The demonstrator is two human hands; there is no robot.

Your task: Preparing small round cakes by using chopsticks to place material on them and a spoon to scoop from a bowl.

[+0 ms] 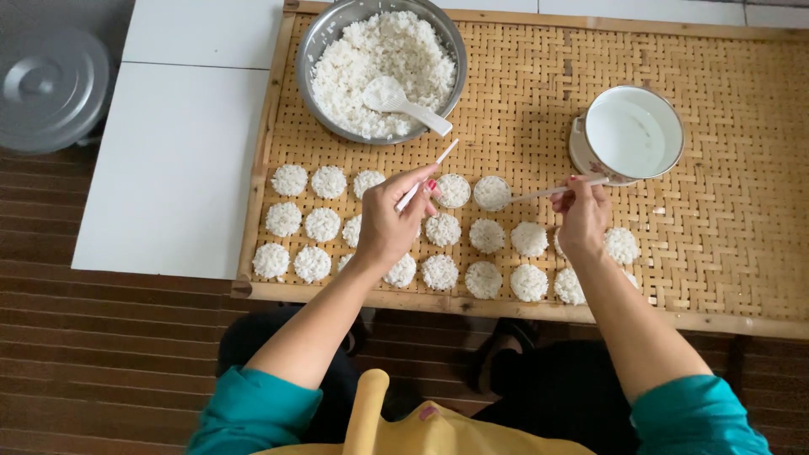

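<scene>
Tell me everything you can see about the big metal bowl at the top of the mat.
The metal bowl is round, shiny and silver, like steel. It sits upright at the top left of the woven mat, nearly full of white cooked rice. A white plastic rice paddle lies in the rice, its handle resting over the near rim. Neither hand touches the bowl. Its far edge is cut off by the picture.
</scene>
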